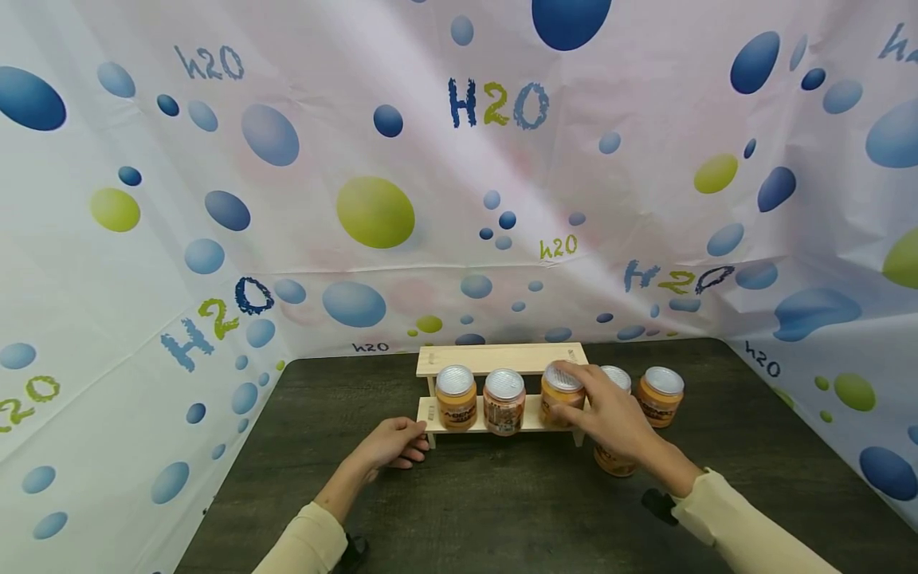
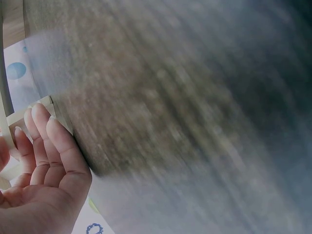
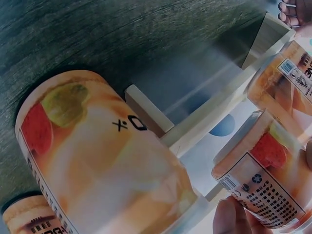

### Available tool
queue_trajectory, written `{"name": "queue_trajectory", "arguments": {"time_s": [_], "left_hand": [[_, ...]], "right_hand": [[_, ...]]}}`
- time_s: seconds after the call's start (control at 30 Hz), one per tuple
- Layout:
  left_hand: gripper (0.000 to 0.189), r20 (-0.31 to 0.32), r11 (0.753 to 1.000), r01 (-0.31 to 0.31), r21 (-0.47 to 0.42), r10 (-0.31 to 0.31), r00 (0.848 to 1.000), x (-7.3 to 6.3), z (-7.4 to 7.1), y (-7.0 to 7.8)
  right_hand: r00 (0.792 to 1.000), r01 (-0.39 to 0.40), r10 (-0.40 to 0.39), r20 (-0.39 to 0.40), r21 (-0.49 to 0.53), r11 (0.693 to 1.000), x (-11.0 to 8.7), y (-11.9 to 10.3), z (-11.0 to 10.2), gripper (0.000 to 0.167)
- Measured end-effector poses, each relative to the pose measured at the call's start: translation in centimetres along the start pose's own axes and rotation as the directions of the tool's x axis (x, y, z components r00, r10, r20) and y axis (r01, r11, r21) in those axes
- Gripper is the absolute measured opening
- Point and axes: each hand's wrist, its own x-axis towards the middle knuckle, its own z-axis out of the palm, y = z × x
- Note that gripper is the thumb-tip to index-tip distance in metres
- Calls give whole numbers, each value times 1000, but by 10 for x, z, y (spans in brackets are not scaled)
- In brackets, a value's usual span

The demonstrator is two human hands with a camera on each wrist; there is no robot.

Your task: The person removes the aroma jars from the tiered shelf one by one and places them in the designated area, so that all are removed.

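Note:
A two-tier pale wooden rack (image 1: 502,358) stands on the dark table. At its left end my left hand (image 1: 393,443) grips the lower board, the thumb near the top edge and the fingers below; the left wrist view shows those curled fingers (image 2: 61,141) at the wood. My right hand (image 1: 606,406) holds an orange jar with a silver lid (image 1: 562,391) at the right part of the lower board. Whether this jar (image 3: 265,170) touches the board cannot be told. Left of it, a middle jar (image 1: 504,402) and a left jar (image 1: 456,399) stand on that board.
Right of the rack stands another jar (image 1: 661,396). A second jar's lid (image 1: 617,378) shows behind my right hand, and a third jar (image 1: 613,461) is partly hidden below it. A patterned white sheet (image 1: 445,263) hangs behind the table (image 1: 315,399).

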Motion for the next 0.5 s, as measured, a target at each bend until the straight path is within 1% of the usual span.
{"name": "queue_trajectory", "arguments": {"time_s": [0.3,0.5], "left_hand": [[37,-7,1000,3,4,-3,1000,0,0,1],[37,-6,1000,-4,14,4,1000,1,0,-1]], "right_hand": [[1000,16,-16,-13,-9,1000,-2,1,-5,66],[1000,8,-9,-27,-25,1000,-5,1,-8,67]]}}
